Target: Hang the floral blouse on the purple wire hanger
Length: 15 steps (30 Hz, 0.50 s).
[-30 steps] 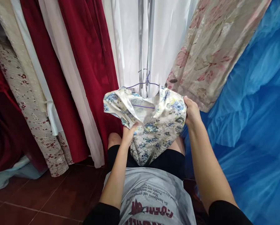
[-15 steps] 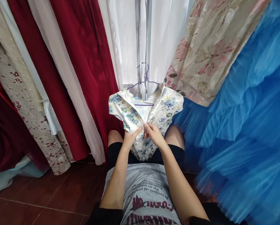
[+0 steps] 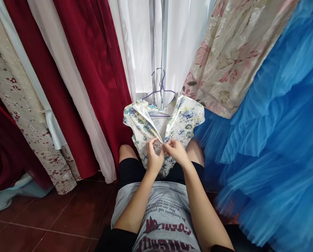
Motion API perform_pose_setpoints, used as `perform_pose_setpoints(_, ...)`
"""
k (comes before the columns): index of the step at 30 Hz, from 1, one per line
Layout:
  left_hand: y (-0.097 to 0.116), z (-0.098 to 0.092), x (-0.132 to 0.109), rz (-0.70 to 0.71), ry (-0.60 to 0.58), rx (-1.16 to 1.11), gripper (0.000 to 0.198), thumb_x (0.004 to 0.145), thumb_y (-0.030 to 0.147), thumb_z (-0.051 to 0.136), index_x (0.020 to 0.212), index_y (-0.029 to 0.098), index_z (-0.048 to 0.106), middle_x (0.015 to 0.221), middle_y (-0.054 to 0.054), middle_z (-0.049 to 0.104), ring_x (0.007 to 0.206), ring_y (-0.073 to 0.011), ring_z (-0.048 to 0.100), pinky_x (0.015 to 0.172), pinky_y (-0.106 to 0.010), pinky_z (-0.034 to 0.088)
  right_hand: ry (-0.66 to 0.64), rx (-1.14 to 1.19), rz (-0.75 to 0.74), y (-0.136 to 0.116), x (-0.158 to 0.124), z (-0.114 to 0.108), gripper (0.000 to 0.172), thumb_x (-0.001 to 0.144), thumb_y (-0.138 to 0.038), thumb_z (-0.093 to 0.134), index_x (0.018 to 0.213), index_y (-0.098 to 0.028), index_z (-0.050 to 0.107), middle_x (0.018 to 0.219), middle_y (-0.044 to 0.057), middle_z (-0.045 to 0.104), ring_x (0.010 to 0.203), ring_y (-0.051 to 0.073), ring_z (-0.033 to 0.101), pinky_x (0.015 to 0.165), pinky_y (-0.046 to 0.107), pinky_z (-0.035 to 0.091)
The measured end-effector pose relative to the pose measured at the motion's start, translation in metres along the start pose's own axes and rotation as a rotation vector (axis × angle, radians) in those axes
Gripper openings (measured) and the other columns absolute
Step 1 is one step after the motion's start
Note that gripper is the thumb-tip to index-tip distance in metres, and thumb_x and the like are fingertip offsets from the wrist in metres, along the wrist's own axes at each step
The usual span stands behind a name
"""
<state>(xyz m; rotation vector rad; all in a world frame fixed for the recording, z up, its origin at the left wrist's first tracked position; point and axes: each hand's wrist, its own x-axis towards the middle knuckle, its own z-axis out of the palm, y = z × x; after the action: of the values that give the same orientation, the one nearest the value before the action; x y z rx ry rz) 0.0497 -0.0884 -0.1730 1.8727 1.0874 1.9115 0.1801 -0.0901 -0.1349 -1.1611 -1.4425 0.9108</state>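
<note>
A white garment with blue and green flowers (image 3: 186,117) hangs on a purple wire hanger (image 3: 162,84) and reaches down between my thighs. Its neckline lies open in a V. At the bottom of that V, my left hand (image 3: 155,154) has its fingers closed on the front edge of the cloth. Right beside it, my right hand (image 3: 175,149) pinches the other edge. The fingertips of both hands nearly meet. What small fastening they may touch is too small to make out.
Dark red (image 3: 93,63), pale and flower-patterned long garments hang at the left. White cloth (image 3: 182,45) with grey ribbons is behind the hanger. A beige floral garment (image 3: 232,63) and blue tulle (image 3: 277,157) hang at the right. Dark red tiles (image 3: 64,213) cover the floor.
My left hand has moved right and turned, its fingers now higher and bent at the front edge. My right hand has shifted slightly right, still pinching. The garment's left side hangs looser.
</note>
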Motion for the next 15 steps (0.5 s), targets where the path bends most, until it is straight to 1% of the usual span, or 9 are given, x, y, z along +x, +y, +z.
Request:
perform_pose_setpoints(2, -0.004, 0.007, -0.003, -0.073, -0.057, -0.058, 0.033, 0.093, 0.026, 0.063, 0.125, 0.020, 0.054, 0.114, -0.012, 0.065, 0.107, -0.0237, 0.063, 0.097, -0.037, 0.049, 0.021, 0.013, 0.030, -0.002, -0.001, -0.003, 0.014, 0.076, -0.024, 0.062, 0.064, -0.021, 0.055, 0.047, 0.001, 0.061, 0.044, 0.015, 0.054, 0.048, 0.024, 0.040)
perform_pose_setpoints(4, -0.008, 0.011, -0.003, -0.109, -0.156, -0.075, 0.019, 0.096, 0.027, 0.058, 0.114, 0.021, 0.057, 0.101, -0.009, 0.068, 0.097, -0.0218, 0.066, 0.091, -0.034, 0.050, -0.012, 0.054, 0.062, -0.005, -0.001, -0.004, 0.017, 0.076, -0.027, 0.058, 0.061, -0.021, 0.055, 0.045, 0.001, 0.060, 0.041, 0.014, 0.052, 0.045, 0.024, 0.038)
perform_pose_setpoints(6, -0.009, 0.012, -0.003, -0.126, -0.213, -0.064, 0.009, 0.098, 0.026, 0.054, 0.103, 0.022, 0.060, 0.094, -0.007, 0.069, 0.092, -0.0212, 0.066, 0.087, -0.033, 0.049, -0.056, 0.092, 0.088, -0.009, -0.001, -0.003, 0.021, 0.078, -0.032, 0.054, 0.061, -0.020, 0.057, 0.045, 0.001, 0.059, 0.038, 0.013, 0.050, 0.043, 0.024, 0.036)
perform_pose_setpoints(8, -0.009, 0.012, -0.001, -0.120, -0.193, -0.058, 0.008, 0.094, 0.024, 0.056, 0.100, 0.022, 0.061, 0.096, -0.007, 0.069, 0.094, -0.0219, 0.066, 0.087, -0.033, 0.048, -0.079, 0.136, 0.109, -0.015, -0.002, -0.001, 0.022, 0.078, -0.036, 0.054, 0.065, -0.020, 0.061, 0.047, 0.001, 0.060, 0.037, 0.013, 0.048, 0.041, 0.024, 0.033)
perform_pose_setpoints(10, -0.006, 0.011, 0.002, -0.103, -0.157, -0.057, 0.013, 0.089, 0.021, 0.060, 0.103, 0.022, 0.060, 0.101, -0.007, 0.068, 0.098, -0.0226, 0.064, 0.090, -0.032, 0.047, -0.082, 0.173, 0.121, -0.020, -0.003, 0.001, 0.023, 0.076, -0.038, 0.057, 0.067, -0.019, 0.063, 0.046, 0.001, 0.060, 0.037, 0.012, 0.045, 0.041, 0.023, 0.030)
perform_pose_setpoints(12, -0.004, 0.011, 0.008, -0.098, -0.139, -0.057, 0.015, 0.086, 0.020, 0.061, 0.101, 0.022, 0.061, 0.099, -0.006, 0.068, 0.097, -0.0226, 0.063, 0.089, -0.032, 0.046, -0.082, 0.182, 0.105, -0.025, -0.006, 0.000, 0.022, 0.075, -0.038, 0.060, 0.063, -0.019, 0.062, 0.043, 0.000, 0.055, 0.038, 0.011, 0.041, 0.042, 0.024, 0.028)
perform_pose_setpoints(15, -0.001, 0.010, 0.016, -0.084, -0.159, -0.064, 0.003, 0.086, 0.024, 0.062, 0.088, 0.024, 0.062, 0.090, -0.004, 0.067, 0.092, -0.0230, 0.062, 0.089, -0.032, 0.045, -0.051, 0.169, 0.035, -0.033, -0.008, -0.006, 0.023, 0.073, -0.035, 0.061, 0.056, -0.020, 0.059, 0.040, -0.003, 0.046, 0.040, 0.010, 0.035, 0.043, 0.026, 0.025)
